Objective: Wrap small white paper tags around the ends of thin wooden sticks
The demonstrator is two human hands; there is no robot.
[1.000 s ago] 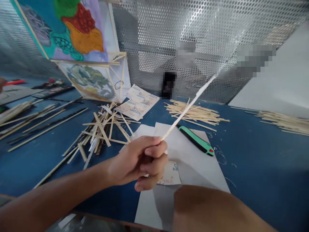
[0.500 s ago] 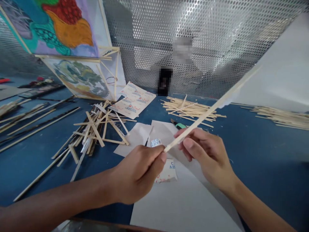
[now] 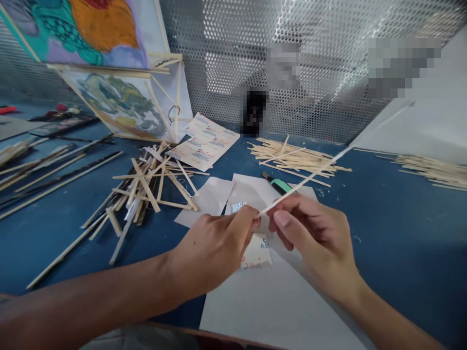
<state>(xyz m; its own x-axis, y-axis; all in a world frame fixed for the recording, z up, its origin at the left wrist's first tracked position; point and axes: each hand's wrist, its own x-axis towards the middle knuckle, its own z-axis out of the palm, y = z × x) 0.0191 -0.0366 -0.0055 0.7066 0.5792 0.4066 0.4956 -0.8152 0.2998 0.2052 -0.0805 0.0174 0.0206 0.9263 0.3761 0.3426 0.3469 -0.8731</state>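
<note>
My left hand (image 3: 215,248) pinches the near end of a long thin bamboo stick (image 3: 321,167) between thumb and forefinger. The stick slants up and to the right, over the table, toward the white sheet at the far right. My right hand (image 3: 314,233) is closed around the same stick just right of the left fingers, its fingers curled. Both hands hover above white paper sheets (image 3: 277,306) on the blue table (image 3: 401,233). A green utility knife (image 3: 279,183) lies partly hidden behind my right hand.
A heap of cut bamboo strips (image 3: 146,187) lies left of the hands. Bundles of thin sticks (image 3: 295,160) and more sticks (image 3: 434,170) lie at the back. Painted kites (image 3: 120,102) lean against the perforated metal wall (image 3: 292,29). Printed labels (image 3: 206,141) lie nearby.
My right hand came up from below and took hold of the stick beside the left hand. The stick's far end swung down and to the right.
</note>
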